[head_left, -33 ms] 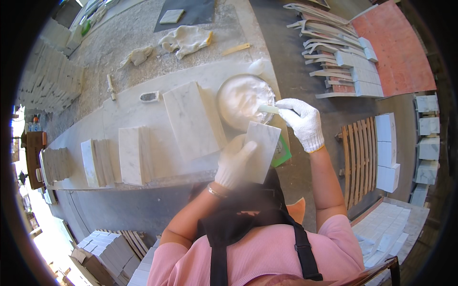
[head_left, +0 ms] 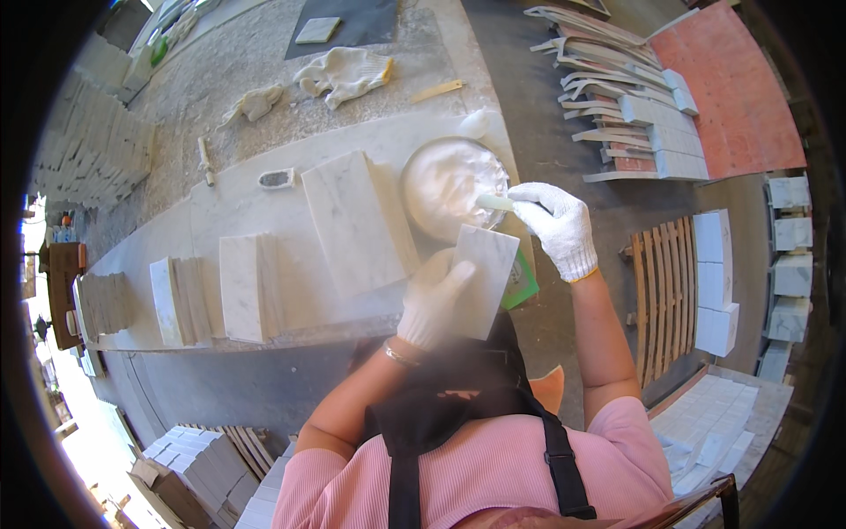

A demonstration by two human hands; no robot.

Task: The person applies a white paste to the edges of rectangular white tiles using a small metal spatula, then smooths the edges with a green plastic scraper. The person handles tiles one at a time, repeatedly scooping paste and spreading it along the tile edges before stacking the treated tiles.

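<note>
My left hand [head_left: 434,295], in a white knit glove, is closed on a white grey-veined marble tile [head_left: 490,273]. It keeps the tile tilted over the bench's front edge, just below a round bowl [head_left: 404,201]. My gloved right hand [head_left: 561,231] pinches a pale flat spatula [head_left: 494,203]. The spatula's tip reaches over the bowl's right side, at the white paste [head_left: 449,181] inside; whether it touches the paste is hard to tell. A large stack of marble tiles [head_left: 352,220] leans left of the bowl.
Smaller tile stacks [head_left: 242,286] line the bench [head_left: 291,225] to the left. Work gloves [head_left: 348,75], a wooden stick [head_left: 438,91] and a small dark-topped block [head_left: 277,179] lie farther back. A green item [head_left: 523,282] sits by the bench edge. Right stand a slatted pallet [head_left: 663,295] and white blocks [head_left: 677,132].
</note>
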